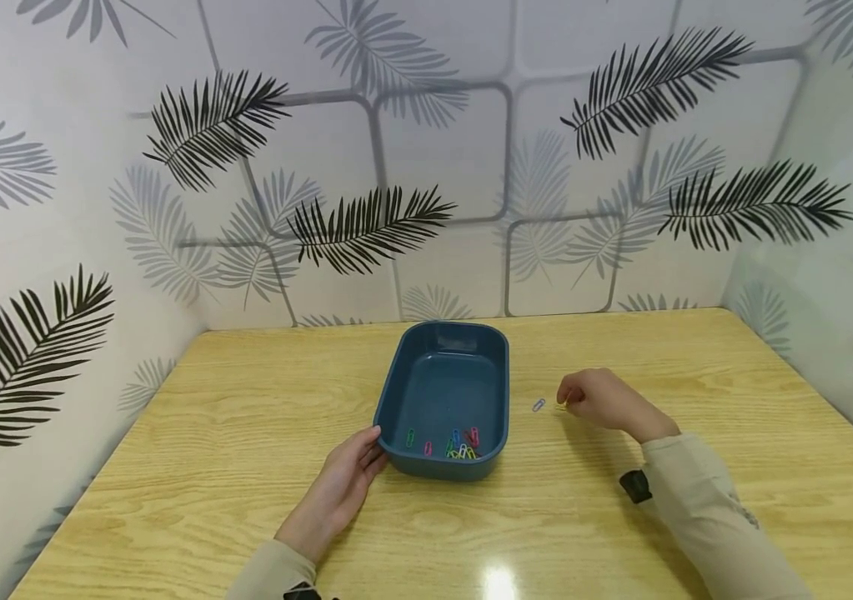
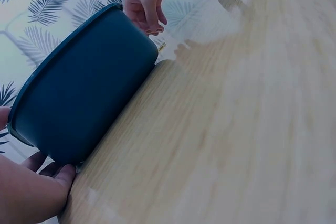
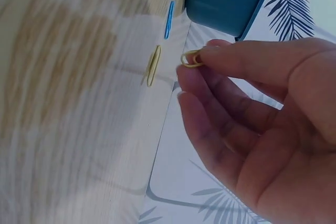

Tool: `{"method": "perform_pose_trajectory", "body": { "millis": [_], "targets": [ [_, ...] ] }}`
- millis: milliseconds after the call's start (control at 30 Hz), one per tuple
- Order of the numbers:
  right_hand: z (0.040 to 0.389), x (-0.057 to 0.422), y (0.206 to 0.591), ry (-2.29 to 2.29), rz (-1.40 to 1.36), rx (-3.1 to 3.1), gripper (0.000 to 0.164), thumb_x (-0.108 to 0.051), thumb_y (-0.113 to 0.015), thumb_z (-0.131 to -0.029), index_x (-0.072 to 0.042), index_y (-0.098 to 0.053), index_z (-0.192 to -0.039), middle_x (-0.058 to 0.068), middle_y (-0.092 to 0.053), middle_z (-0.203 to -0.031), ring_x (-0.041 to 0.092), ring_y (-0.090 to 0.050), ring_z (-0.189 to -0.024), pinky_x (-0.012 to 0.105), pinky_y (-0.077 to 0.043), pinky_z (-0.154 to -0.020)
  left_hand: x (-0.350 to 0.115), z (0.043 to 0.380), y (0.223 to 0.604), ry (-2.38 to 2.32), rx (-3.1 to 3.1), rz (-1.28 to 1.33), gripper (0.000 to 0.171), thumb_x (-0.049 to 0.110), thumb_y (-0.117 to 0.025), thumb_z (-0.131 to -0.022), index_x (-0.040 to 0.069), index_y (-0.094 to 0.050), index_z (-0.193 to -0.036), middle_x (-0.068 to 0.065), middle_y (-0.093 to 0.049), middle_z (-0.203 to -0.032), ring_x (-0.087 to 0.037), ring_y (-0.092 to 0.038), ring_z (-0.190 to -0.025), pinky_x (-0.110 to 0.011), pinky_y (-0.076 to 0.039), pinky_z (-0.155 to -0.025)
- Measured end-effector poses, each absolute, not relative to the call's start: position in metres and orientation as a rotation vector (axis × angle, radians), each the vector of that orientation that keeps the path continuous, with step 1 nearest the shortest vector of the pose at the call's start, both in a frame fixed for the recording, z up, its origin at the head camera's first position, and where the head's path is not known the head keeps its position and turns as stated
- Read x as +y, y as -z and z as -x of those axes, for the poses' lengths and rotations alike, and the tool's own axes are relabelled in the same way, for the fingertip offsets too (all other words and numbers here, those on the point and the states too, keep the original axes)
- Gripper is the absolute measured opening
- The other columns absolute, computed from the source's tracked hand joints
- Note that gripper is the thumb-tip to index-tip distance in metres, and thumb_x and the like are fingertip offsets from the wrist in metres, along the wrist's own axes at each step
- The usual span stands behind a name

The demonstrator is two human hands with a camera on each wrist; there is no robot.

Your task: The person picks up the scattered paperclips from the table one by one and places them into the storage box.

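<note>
A dark blue plastic bin (image 1: 441, 468) stands upright on the table. My left hand (image 1: 339, 487) grips its near left corner, the thumb at the rim and the fingers against the wall. Inside, several coloured paper clips (image 1: 464, 451) lie toward the near end. To the right of the bin, my right hand (image 3: 252, 108) pinches a yellow paper clip (image 3: 191, 59) between thumb and forefinger, just above the table. Two more clips lie on the wood near it: a yellow paper clip (image 3: 154, 66) and a blue paper clip (image 3: 168, 19), which looks pale purple in the head view.
The light wood table (image 1: 246, 400) meets patterned walls (image 1: 441, 167) at the back and both sides. A black wrist strap piece (image 1: 634, 486) sits at the right sleeve. Glare shows on the table near the front.
</note>
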State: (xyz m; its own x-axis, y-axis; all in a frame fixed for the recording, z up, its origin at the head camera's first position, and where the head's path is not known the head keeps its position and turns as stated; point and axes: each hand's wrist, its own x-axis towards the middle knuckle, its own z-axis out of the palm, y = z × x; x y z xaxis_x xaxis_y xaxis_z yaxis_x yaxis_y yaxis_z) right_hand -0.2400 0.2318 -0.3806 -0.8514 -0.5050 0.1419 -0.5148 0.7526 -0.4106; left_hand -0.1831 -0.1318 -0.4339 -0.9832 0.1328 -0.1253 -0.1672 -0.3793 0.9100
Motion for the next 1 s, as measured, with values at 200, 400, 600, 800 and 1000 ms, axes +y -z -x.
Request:
{"method": "perform_pose_trajectory", "body": {
  "millis": [200, 400, 600, 800, 1000],
  "targets": [
    [0.24, 0.227, 0.379, -0.676, -0.818, -2.869, 0.013, 0.009, -0.061, -0.084, 0.002, -0.07, -0.09, 0.006, -0.067, -0.081, 0.022, -0.062, -0.073, 0.039, -0.053, -0.065, -0.132, 0.184, 0.433, -2.466, 1.638, 0.044, 0.049, 0.016, -0.054, -0.098, -0.014, -0.042, -0.135, -0.015, -0.056, -0.127, -0.018, -0.052, -0.113, -0.03, -0.044, -0.096],
    [0.238, 0.223, 0.379, -0.704, -0.774, -2.846, 0.011, 0.006, -0.062, -0.087, 0.002, -0.07, -0.092, 0.006, -0.067, -0.083, 0.021, -0.062, -0.073, 0.039, -0.053, -0.065, -0.132, 0.183, 0.432, -2.47, 1.633, 0.049, 0.048, 0.015, -0.054, -0.098, -0.015, -0.043, -0.133, -0.014, -0.057, -0.124, -0.018, -0.053, -0.111, -0.031, -0.043, -0.097],
    [0.24, 0.22, 0.382, -0.737, -0.75, -2.805, 0.009, 0.005, -0.063, -0.087, 0.003, -0.07, -0.092, 0.008, -0.068, -0.083, 0.021, -0.062, -0.073, 0.037, -0.053, -0.065, -0.132, 0.182, 0.432, -2.475, 1.637, 0.056, 0.046, 0.014, -0.054, -0.098, -0.014, -0.044, -0.134, -0.015, -0.056, -0.126, -0.02, -0.052, -0.114, -0.033, -0.041, -0.099],
    [0.238, 0.213, 0.379, -0.888, -0.714, -2.813, 0.011, 0.002, -0.063, -0.089, 0.005, -0.069, -0.098, 0.01, -0.068, -0.086, 0.023, -0.066, -0.073, 0.033, -0.053, -0.062, -0.131, 0.183, 0.432, -2.483, 1.636, 0.051, 0.046, 0.013, -0.053, -0.098, -0.015, -0.045, -0.133, -0.016, -0.056, -0.126, -0.021, -0.052, -0.114, -0.032, -0.042, -0.097],
    [0.229, 0.198, 0.367, -1.034, -0.687, -2.8, 0.012, 0.001, -0.063, -0.09, 0.003, -0.069, -0.1, 0.009, -0.069, -0.088, 0.025, -0.068, -0.074, 0.033, -0.054, -0.063, -0.132, 0.183, 0.432, -2.482, 1.632, 0.06, 0.045, 0.013, -0.053, -0.098, -0.015, -0.045, -0.132, -0.017, -0.056, -0.126, -0.021, -0.051, -0.114, -0.033, -0.041, -0.098]
  ]
}}
